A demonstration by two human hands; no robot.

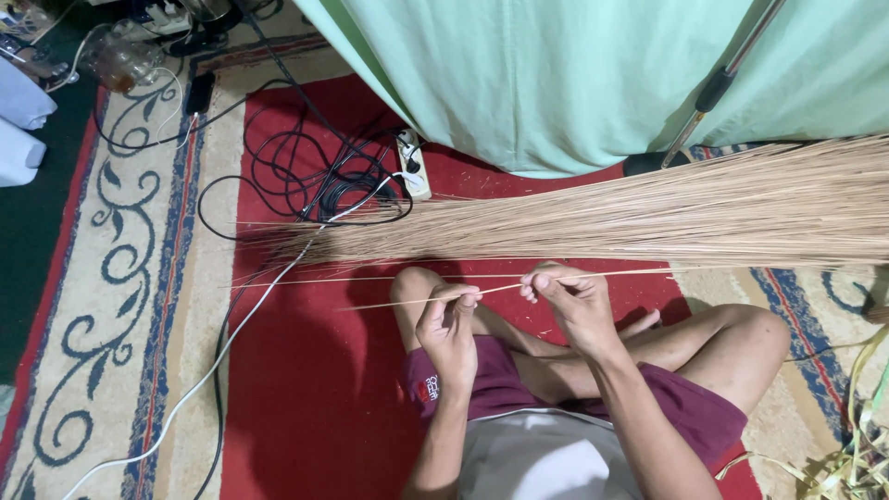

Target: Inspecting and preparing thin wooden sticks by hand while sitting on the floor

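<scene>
I sit cross-legged on a red patterned carpet (306,389). My left hand (449,324) and my right hand (569,301) both pinch one thin tan stick (398,301) that points left over the carpet. A second long thin stick (370,278) lies just beyond my fingers. Behind it a big bundle of thin tan sticks (648,218) stretches across the floor, thick at the right and tapering to loose tips at the left.
Tangled black cables (306,167) and a white power strip (412,167) lie at the back. A white cable (222,343) crosses the carpet diagonally. A pale green cloth (574,74) hangs behind, with a metal stand pole (722,83). Pale leaf strips (852,454) lie at lower right.
</scene>
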